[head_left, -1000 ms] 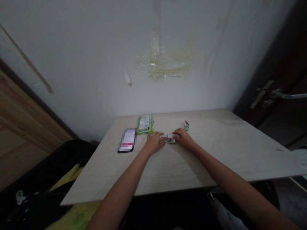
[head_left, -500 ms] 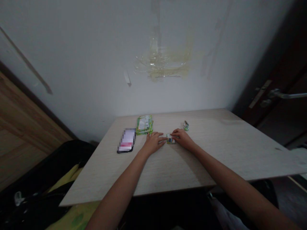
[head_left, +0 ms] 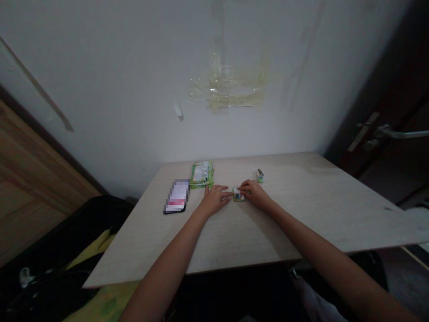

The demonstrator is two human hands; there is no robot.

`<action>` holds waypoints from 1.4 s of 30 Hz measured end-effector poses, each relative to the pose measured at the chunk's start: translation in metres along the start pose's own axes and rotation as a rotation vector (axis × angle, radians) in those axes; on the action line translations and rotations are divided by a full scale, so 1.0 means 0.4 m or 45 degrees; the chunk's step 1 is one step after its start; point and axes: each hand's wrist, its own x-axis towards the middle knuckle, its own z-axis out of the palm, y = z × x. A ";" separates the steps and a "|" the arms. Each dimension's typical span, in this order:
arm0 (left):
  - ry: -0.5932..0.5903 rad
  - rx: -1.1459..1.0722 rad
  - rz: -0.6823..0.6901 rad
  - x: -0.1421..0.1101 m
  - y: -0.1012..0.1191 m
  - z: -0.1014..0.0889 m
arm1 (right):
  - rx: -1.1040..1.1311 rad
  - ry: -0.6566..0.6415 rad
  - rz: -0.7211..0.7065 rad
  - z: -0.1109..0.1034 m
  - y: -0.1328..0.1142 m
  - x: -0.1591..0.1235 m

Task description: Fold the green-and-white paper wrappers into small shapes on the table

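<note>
A small, flat, folded piece of printed paper or wrapper [head_left: 238, 196] lies on the table between my hands. My left hand [head_left: 214, 200] rests low on the tabletop with its fingers stretched out, the tips at the piece's left edge. From the right, my right hand [head_left: 255, 193] has its fingers drawn together on the piece, covering its right side. Behind that hand stands another small crumpled or folded green-and-white piece [head_left: 260, 176]. A pile of green printed packets [head_left: 202, 173] lies just beyond my left hand.
A phone [head_left: 176, 196] with a blurred screen lies left of the packets. The pale table [head_left: 288, 228] meets a wall [head_left: 134, 89] bearing peeling tape [head_left: 231, 96]. A dark door with a metal handle [head_left: 398, 133] is at the right, and a black bag [head_left: 83, 223] at the left.
</note>
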 end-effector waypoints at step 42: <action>0.054 -0.013 0.027 0.031 0.050 -0.015 | 0.191 0.158 0.220 0.005 0.026 -0.019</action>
